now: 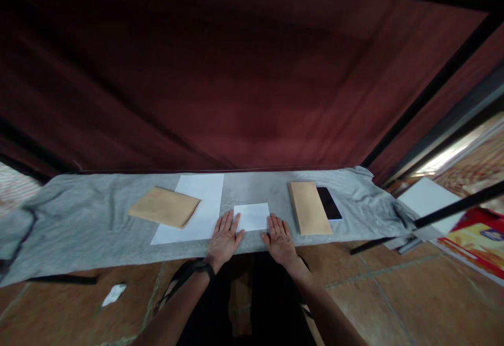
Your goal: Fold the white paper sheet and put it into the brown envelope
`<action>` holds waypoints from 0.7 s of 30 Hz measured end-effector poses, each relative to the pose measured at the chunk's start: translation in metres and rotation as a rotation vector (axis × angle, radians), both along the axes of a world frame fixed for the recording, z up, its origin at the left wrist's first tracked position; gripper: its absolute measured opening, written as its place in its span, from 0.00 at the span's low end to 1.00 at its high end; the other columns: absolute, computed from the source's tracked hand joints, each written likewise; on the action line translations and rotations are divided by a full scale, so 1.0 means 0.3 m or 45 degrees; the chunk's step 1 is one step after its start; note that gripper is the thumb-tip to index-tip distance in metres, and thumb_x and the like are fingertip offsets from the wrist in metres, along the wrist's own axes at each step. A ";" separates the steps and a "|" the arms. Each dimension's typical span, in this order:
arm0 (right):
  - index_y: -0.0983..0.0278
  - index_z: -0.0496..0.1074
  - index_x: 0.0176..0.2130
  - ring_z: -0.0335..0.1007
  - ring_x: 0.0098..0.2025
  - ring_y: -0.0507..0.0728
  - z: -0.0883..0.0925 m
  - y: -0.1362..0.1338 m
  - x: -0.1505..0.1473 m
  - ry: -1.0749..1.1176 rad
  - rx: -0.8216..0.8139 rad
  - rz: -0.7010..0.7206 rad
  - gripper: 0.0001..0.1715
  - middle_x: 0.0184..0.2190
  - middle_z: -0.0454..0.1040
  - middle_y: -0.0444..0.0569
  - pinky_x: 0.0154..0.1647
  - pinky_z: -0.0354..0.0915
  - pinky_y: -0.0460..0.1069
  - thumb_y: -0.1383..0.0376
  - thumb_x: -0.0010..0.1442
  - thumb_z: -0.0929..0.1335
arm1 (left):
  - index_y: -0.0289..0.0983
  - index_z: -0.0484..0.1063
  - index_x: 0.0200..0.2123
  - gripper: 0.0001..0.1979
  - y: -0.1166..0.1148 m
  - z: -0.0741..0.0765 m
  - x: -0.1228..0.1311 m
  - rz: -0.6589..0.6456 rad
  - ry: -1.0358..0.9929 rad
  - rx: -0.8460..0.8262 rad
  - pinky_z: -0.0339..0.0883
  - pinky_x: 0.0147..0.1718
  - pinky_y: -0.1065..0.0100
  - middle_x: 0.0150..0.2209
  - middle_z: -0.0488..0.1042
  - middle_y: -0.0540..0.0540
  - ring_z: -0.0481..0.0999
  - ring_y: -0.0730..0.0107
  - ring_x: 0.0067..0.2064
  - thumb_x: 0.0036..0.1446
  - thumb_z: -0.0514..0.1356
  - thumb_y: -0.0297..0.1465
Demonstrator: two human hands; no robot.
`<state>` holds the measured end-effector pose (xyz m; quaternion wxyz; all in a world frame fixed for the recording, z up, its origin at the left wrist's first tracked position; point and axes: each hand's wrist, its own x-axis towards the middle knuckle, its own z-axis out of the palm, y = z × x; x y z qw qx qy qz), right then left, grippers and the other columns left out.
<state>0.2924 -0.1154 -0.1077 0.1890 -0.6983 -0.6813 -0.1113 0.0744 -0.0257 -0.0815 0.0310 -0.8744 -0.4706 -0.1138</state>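
Note:
A small white paper [252, 217] lies flat on the grey cloth between my hands. My left hand [225, 236] rests palm down at its left edge, fingers extended, partly over a larger white sheet [207, 199]. At the right edge of the small paper, my right hand [280, 237] lies flat with its fingers stretched out. Neither hand grips anything. A brown envelope [164, 207] sits at an angle on the large sheet. To the right of my right hand is a stack of brown envelopes [311, 209], with a dark phone [329, 203] beside it.
Grey cloth [98, 220] covers the narrow bench. A dark red fabric panel [244, 83] rises behind it. Black metal bars [460, 207] stand at the right, near a white board [427, 199] and a red and yellow box [478, 241]. A white scrap [114, 294] lies on the tiled floor.

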 end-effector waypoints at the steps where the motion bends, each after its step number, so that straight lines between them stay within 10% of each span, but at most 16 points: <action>1: 0.71 0.54 0.71 0.61 0.67 0.66 0.000 0.001 -0.001 -0.006 -0.005 -0.004 0.35 0.68 0.62 0.61 0.68 0.53 0.62 0.57 0.73 0.58 | 0.37 0.58 0.70 0.31 0.000 0.001 -0.001 -0.002 0.003 -0.002 0.52 0.68 0.50 0.71 0.57 0.37 0.57 0.54 0.72 0.69 0.47 0.44; 21: 0.69 0.53 0.72 0.60 0.68 0.66 -0.038 -0.001 -0.011 0.106 0.110 0.002 0.37 0.68 0.62 0.59 0.69 0.53 0.62 0.58 0.71 0.62 | 0.32 0.57 0.70 0.33 0.012 -0.031 -0.027 -0.071 -0.108 0.166 0.55 0.67 0.50 0.69 0.60 0.36 0.60 0.53 0.70 0.68 0.49 0.44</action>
